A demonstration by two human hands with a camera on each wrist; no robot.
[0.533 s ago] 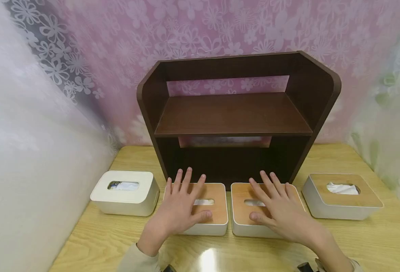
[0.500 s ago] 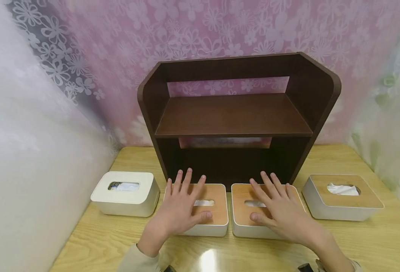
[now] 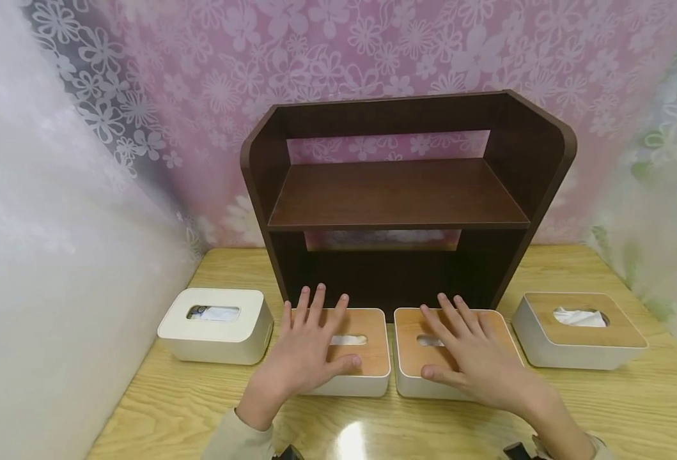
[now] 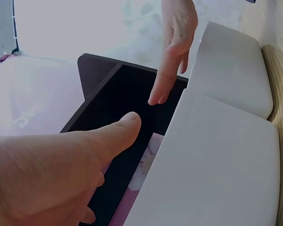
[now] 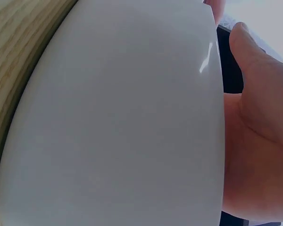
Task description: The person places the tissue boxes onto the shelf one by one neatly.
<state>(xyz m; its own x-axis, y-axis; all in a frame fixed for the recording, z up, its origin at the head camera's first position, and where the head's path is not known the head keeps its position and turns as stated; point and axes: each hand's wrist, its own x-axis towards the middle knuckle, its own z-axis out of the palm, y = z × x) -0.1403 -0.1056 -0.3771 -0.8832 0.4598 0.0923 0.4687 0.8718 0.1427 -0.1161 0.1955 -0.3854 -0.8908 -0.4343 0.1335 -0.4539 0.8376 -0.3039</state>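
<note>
Two white tissue boxes with wood-coloured lids stand side by side in the middle of the head view. My left hand (image 3: 303, 351), palm down with fingers spread, is over the left one of these tissue boxes (image 3: 377, 358). Over the right one, the tissue box (image 3: 410, 354) is partly covered by my right hand (image 3: 476, 358), its fingers also extended. In the left wrist view a gap shows between my left thumb (image 4: 125, 129) and the white box side (image 4: 221, 160). Neither hand grips anything. The right wrist view is mostly filled by a white box wall (image 5: 118, 113).
A dark brown two-tier shelf (image 3: 401, 191) stands behind the boxes. An all-white tissue box (image 3: 217, 345) is at the left, and another wood-lidded tissue box (image 3: 580, 354) at the right. All rest on a wooden table (image 3: 603, 409) with patterned curtains (image 3: 373, 51) behind.
The head view has shifted slightly. My right hand's fingers sit a little lower and closer together; the left hand stays nearly the same. The boxes keep their arrangement.
</note>
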